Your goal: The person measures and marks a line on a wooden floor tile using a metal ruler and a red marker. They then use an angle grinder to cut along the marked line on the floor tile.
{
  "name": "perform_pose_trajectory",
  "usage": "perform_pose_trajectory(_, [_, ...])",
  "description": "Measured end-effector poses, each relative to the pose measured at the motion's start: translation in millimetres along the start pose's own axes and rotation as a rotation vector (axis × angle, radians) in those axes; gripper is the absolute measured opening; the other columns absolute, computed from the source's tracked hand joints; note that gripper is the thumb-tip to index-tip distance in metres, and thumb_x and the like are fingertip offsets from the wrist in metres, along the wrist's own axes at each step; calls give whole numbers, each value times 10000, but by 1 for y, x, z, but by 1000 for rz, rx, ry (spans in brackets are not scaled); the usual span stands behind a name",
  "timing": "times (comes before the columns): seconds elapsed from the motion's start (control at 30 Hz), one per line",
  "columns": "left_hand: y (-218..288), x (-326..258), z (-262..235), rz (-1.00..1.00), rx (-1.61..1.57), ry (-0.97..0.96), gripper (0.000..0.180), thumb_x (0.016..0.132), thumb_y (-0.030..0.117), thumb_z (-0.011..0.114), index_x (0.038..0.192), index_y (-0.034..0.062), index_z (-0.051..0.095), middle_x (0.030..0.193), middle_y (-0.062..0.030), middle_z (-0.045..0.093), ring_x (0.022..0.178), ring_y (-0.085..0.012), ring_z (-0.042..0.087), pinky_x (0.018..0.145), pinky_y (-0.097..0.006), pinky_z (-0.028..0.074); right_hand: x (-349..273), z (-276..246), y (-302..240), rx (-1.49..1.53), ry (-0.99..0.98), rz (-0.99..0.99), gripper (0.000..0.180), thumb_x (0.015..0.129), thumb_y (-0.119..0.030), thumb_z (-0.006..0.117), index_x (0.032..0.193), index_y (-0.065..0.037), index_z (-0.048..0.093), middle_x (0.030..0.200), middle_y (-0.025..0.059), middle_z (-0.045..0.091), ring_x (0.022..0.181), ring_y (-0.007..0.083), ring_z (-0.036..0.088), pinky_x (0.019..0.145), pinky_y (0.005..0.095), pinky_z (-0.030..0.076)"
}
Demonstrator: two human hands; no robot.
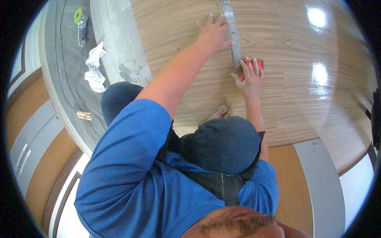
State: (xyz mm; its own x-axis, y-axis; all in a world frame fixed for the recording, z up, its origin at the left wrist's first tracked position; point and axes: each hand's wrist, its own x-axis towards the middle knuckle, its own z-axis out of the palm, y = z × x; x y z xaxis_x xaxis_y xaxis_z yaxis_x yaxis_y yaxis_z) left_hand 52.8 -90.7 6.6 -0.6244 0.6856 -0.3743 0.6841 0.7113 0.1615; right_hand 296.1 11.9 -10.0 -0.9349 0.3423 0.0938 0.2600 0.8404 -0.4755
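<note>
A combination square, with a long steel ruler blade (233,31) and a red head (260,64), lies on the wood-grain surface (170,35). My left hand (214,35) rests flat with spread fingers, its thumb and fingertips at the blade's left edge. At the blade's near end, my right hand (251,84) is closed over the red head. Its fingers hide much of the head and how it joins the blade.
At the left, a crumpled white cloth (94,71), a power tool with a green disc (81,27) and a multi-socket block (84,116) lie on grey flooring. A pale grey plank (115,31) borders the wood surface. My bent knees are close by; cabinets (31,135) stand behind left.
</note>
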Motion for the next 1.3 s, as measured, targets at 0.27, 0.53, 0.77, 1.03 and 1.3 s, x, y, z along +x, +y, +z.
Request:
perform_pose_trajectory(0.27, [1, -1, 1, 15, 19, 10, 939, 864, 715, 669, 1630, 270, 359, 1738, -48, 216, 1574, -438, 206, 1127, -828, 267, -1, 5, 9, -30, -14, -7, 584, 846, -284, 807, 1402, -224, 639, 1503, 33, 601, 1464, 333, 444, 1185, 542, 288])
perform_pose_trajectory(0.53, [0, -1, 3, 21, -2, 25, 948, 853, 720, 678, 1624, 261, 372, 1732, -54, 232, 1572, -437, 213, 1128, -830, 263, 1, 3, 7, -20, -25, -2, 569, 843, -260, 804, 1389, -245, 644, 1476, 29, 624, 1454, 337, 450, 1176, 543, 298])
perform_pose_trajectory(0.77, [-1, -1, 4, 16, 3, 30, 941, 857, 732, 662, 1625, 277, 365, 1728, -43, 242, 1573, -420, 219, 1134, -822, 266, 3, 4, 4, -14, 10, -7, 535, 812, -258, 812, 1332, -235, 688, 1400, 38, 672, 1424, 343, 484, 1149, 536, 319])
perform_pose_trajectory(1.03, [-1, -2, 4, 14, 22, 19, 932, 873, 742, 638, 1629, 276, 354, 1731, -43, 226, 1574, -416, 214, 1141, -814, 270, 4, 9, 6, -24, 33, -20, 544, 775, -266, 822, 1306, -231, 707, 1381, 46, 682, 1404, 365, 493, 1138, 546, 329])
perform_pose_trajectory(1.3, [-1, -1, 4, 12, 24, 12, 920, 886, 732, 633, 1632, 276, 349, 1735, -45, 211, 1579, -414, 199, 1144, -812, 270, 4, 13, 7, -11, 41, -13, 565, 758, -268, 829, 1310, -235, 710, 1363, 54, 693, 1399, 369, 493, 1136, 553, 329])
